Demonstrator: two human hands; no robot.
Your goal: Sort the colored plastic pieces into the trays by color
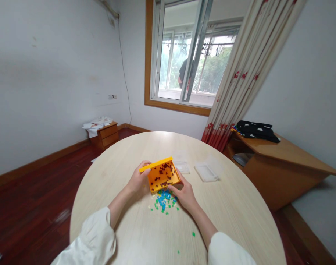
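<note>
Between my hands a yellow-orange box (pixel 157 173) is held tilted above the round table, its open side facing me. Dark brown small pieces (pixel 165 169) lie scattered over its inside, with more gathered along the lower edge. My left hand (pixel 139 176) grips the box's left end, thumb over the rim. On the lower right corner, my right hand (pixel 184 191) is closed with its thumb at the front. Just below the box, a loose pile of small blue, green and pale pieces (pixel 164 200) is spread on the tabletop. A green piece (pixel 193 234) lies apart, nearer me.
The round pale wood table (pixel 107 187) carries two clear plastic trays (pixel 206 172) (pixel 183 167) beyond my right hand. A brown desk (pixel 289 154) with dark folded cloth (pixel 257 130) stands right. A small cabinet (pixel 108 134) is at back left. A person (pixel 184 71) is beyond the window.
</note>
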